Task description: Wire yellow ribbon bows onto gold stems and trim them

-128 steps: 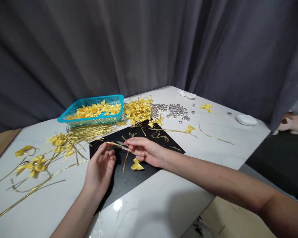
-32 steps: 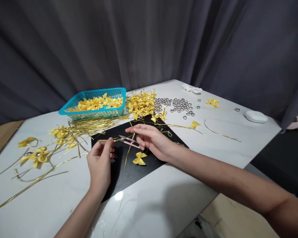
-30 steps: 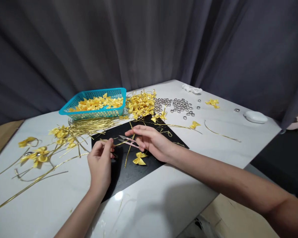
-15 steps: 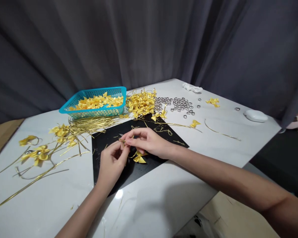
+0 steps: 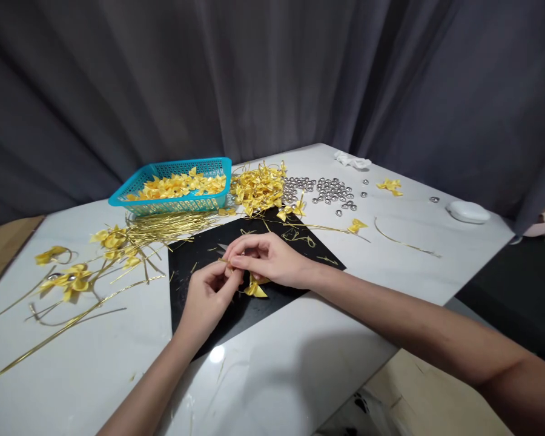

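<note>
Over a black mat [image 5: 254,312] my two hands meet, fingertips touching. My left hand [image 5: 211,290] pinches a thin gold cord, of which only a short bit shows at the fingertips. My right hand [image 5: 267,260] is closed on the same cord from the other side, its fingers hiding most of it. A yellow ribbon bow [image 5: 256,288] hangs just under my right hand, close to the mat. Partly covered by my right fingers, a pointed metal blade [image 5: 221,247] lies on the mat behind them.
A turquoise basket [image 5: 170,204] holds yellow ribbon pieces. Beside it are a heap of yellow bows [image 5: 258,188], gold cords [image 5: 168,227] and silver beads [image 5: 331,191]. Finished-looking yellow flowers [image 5: 72,280] lie left. A white oval case [image 5: 467,212] sits at the right edge.
My left hand has shifted slightly right, closer against my right fingers. Less of the cord between the hands shows now; the bow stays nearly in place.
</note>
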Demonstrator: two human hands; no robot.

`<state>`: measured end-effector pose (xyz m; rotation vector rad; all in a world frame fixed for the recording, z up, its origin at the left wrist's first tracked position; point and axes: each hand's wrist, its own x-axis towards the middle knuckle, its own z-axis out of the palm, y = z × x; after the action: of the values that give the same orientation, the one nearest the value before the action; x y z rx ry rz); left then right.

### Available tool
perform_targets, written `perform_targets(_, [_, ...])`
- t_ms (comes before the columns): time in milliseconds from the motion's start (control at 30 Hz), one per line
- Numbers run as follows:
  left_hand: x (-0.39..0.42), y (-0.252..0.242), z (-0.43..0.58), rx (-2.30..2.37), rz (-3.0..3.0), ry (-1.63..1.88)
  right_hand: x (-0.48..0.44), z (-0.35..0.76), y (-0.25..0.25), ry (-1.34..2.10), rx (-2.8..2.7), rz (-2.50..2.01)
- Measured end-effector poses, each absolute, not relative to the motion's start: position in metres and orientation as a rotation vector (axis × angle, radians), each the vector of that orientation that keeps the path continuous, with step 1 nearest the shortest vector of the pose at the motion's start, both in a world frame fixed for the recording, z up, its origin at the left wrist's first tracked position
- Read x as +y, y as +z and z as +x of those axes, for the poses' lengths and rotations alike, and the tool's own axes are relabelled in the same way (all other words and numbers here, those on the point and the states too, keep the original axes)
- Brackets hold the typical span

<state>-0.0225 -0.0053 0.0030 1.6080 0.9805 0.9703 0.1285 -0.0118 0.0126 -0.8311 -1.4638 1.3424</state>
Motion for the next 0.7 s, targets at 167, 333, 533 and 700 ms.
perform_targets(167, [-0.002, -0.001, -0.025, 0.909, 1.491, 0.937, -0.011, 0.129, 0.014, 1.367, -1.383, -0.872])
perform_targets(333, [0.004, 0.001, -0.031, 0.812, 1.303, 0.887, -0.012, 0.129, 0.016, 1.454, -1.187, -0.922])
perform_targets(533, [0.003, 0.008, -0.031, 0.677, 0.913, 0.779, -0.014, 0.128, 0.018, 1.504, -1.083, -0.864])
perform_targets(700, [0.002, 0.004, -0.028, 0.656, 0.824, 0.768, -0.015, 0.127, 0.017, 1.506, -1.078, -0.867])
